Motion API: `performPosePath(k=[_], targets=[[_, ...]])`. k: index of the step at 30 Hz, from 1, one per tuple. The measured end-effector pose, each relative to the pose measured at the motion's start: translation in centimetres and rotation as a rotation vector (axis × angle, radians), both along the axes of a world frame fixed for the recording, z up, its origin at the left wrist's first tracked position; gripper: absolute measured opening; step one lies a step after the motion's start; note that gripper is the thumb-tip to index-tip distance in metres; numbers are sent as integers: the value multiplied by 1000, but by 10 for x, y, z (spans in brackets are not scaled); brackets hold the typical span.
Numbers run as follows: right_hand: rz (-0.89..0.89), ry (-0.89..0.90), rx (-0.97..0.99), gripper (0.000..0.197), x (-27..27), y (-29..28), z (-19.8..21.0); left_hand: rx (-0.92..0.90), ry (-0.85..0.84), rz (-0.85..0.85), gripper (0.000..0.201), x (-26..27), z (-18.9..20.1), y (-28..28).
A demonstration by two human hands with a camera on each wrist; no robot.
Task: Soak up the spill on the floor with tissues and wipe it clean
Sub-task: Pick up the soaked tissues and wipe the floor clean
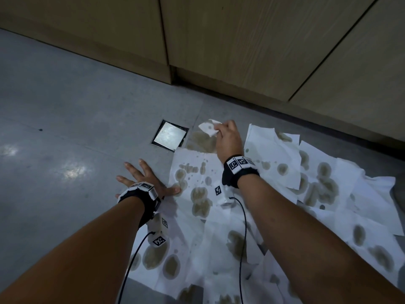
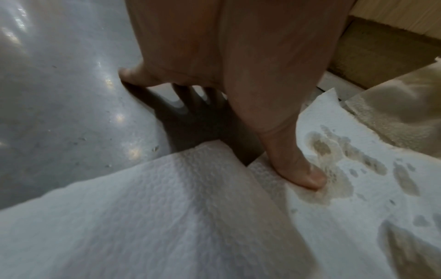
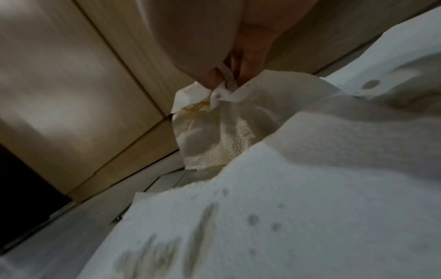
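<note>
— While the right hand (image 1: 228, 139) pinches a stained tissue (image 1: 209, 127) at twelve o'clock, why?
— Lifting it off the spill (image 1: 202, 140). The left hand (image 1: 142, 178), flat and released at nine o'clock, braces on the floor (image 1: 65, 106).

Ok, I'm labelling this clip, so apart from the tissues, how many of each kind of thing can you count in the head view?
hands: 2 (left hand, right hand)
wrist bands: 2
cables: 2
drain cover: 1
Total: 7
The tissues overlap too much to count.
</note>
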State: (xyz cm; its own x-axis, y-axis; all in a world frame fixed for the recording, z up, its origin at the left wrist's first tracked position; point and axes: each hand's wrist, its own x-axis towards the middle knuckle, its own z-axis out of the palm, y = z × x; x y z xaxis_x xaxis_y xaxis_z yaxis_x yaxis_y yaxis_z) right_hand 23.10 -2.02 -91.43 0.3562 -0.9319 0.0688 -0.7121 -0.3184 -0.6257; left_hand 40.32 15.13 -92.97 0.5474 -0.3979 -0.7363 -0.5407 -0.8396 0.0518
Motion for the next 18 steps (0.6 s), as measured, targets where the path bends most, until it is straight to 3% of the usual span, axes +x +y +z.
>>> performPosePath(k=[3,8,12,15,18], targets=[[126,172,48,36,-11,10,-3,1,-3,-6,163,1,-2,0],[335,492,221,68,-24,30,-34,9,-17,2,161,-2,1,-1],[337,552,236,71,-20,30,-33,13,-19,3,159,-3,4,-1],[231,603,196,70,-19,31,-28,12,-17,4,159,-4,4,-2],[202,581,298,76,-19,39,-33,16,-18,3,160,-3,3,-2]])
